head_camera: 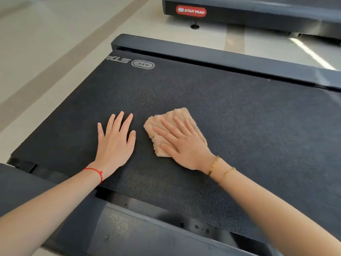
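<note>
A black treadmill belt fills the middle of the head view. A folded beige cloth lies flat on the belt. My right hand presses on the cloth with straight, spread fingers and covers its near half. My left hand rests flat on the bare belt a short way left of the cloth, fingers straight and spread, touching no object. A red string is tied round my left wrist, and thin gold bracelets circle the right wrist.
A dark side rail borders the belt's far edge and another rail runs along the near edge. A second treadmill with a red Star Trac badge stands at the top right. Pale tiled floor lies to the left.
</note>
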Tool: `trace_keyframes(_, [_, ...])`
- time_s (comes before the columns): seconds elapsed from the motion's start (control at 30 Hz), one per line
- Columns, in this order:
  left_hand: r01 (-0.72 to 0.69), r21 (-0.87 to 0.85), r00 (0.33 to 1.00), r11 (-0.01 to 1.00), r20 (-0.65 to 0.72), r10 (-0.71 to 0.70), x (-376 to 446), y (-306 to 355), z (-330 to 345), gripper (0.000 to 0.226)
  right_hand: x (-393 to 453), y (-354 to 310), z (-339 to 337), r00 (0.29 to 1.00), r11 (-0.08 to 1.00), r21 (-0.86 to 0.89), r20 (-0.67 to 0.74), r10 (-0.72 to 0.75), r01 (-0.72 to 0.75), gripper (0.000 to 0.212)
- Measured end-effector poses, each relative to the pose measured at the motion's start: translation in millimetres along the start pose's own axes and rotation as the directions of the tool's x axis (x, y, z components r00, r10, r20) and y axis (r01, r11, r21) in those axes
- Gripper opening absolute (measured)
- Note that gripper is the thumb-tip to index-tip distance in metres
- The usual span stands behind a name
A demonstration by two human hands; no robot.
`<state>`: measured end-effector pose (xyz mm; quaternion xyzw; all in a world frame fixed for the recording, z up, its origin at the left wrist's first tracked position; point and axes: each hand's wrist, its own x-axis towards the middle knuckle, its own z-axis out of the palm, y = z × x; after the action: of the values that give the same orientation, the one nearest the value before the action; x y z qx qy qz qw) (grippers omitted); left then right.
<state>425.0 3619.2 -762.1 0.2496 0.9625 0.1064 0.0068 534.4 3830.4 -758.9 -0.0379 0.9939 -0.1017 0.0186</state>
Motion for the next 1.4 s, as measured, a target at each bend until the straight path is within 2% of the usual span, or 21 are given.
trace_keyframes(0.13, [0.021, 0.014, 1.000, 1.000, -0.022, -0.020, -1.5, 4.2, 2.8, 0.058, 31.0, 44.6, -12.0, 0.989, 0.989, 0.001, -0.023, 0.145, -0.145, 0.053])
trace_keyframes(0.3, [0.028, 0.056, 0.999, 0.998, -0.029, -0.026, -1.4, 7.7, 5.4, 0.059, 117.6, 104.7, -29.8, 0.943, 0.943, -0.010, 0.012, 0.333, -0.333, 0.054])
trace_keyframes(0.5, [0.039, 0.131, 0.999, 0.991, -0.018, -0.037, 0.5, 7.9, 6.8, 0.062, 232.0, 114.0, -40.2, 0.896, 0.897, 0.005, 0.054, 0.441, -0.442, 0.058])
trace_keyframes(0.6, [0.037, 0.129, 0.999, 0.991, -0.013, -0.036, 1.4, 7.0, 7.7, 0.064, 273.4, 79.6, -37.1, 0.930, 0.933, -0.007, 0.085, 0.358, -0.359, 0.057])
trace_keyframes(0.7, [0.037, 0.122, 0.999, 0.992, -0.013, -0.036, 2.6, 5.9, 8.0, 0.064, 285.3, 29.3, -25.7, 0.980, 0.983, -0.058, 0.090, 0.176, -0.172, 0.057])
trace_keyframes(0.8, [0.037, 0.112, 0.999, 0.993, -0.015, -0.035, 2.6, 6.9, 7.4, 0.064, 264.0, -0.5, -14.0, 0.997, 0.998, -0.058, 0.078, -0.007, 0.012, 0.057])
trace_keyframes(0.9, [0.040, 0.108, 0.999, 0.993, -0.016, -0.038, 1.4, 8.0, 5.9, 0.065, 227.0, 8.1, -7.6, 0.991, 0.992, -0.025, 0.062, -0.118, 0.120, 0.056])
trace_keyframes(0.97, [0.041, 0.105, 0.999, 0.994, -0.018, -0.039, 0.3, 8.9, 4.7, 0.065, 206.4, 31.3, -14.8, 0.994, 0.994, -0.048, 0.040, -0.099, 0.101, 0.056])
trace_keyframes(1.07, [0.041, 0.079, 0.999, 0.996, -0.018, -0.040, 0.1, 9.7, 4.7, 0.062, 186.1, 84.3, -33.7, 0.992, 0.982, -0.163, -0.093, 0.081, -0.096, 0.066])
trace_keyframes(1.13, [0.040, 0.085, 0.999, 0.996, -0.023, -0.038, -0.1, 8.6, 6.5, 0.058, 174.1, 114.4, -39.2, 0.965, 0.959, -0.108, -0.045, 0.258, -0.262, 0.062])
trace_keyframes(1.2, [0.041, 0.078, 0.999, 0.996, -0.030, -0.038, 0.3, 7.7, 7.7, 0.057, 163.8, 119.5, -35.7, 0.942, 0.941, -0.045, 0.027, 0.336, -0.334, 0.058])
trace_keyframes(1.27, [0.042, 0.075, 0.999, 0.996, -0.034, -0.039, 1.1, 7.7, 7.8, 0.058, 148.3, 101.2, -29.7, 0.960, 0.960, -0.045, 0.025, 0.279, -0.278, 0.057])
trace_keyframes(1.4, [0.048, 0.080, 0.998, 0.996, -0.049, -0.044, 1.7, 8.2, 8.6, 0.059, 86.5, 41.4, -15.7, 1.000, 1.000, -0.017, 0.015, 0.008, -0.008, 0.056])
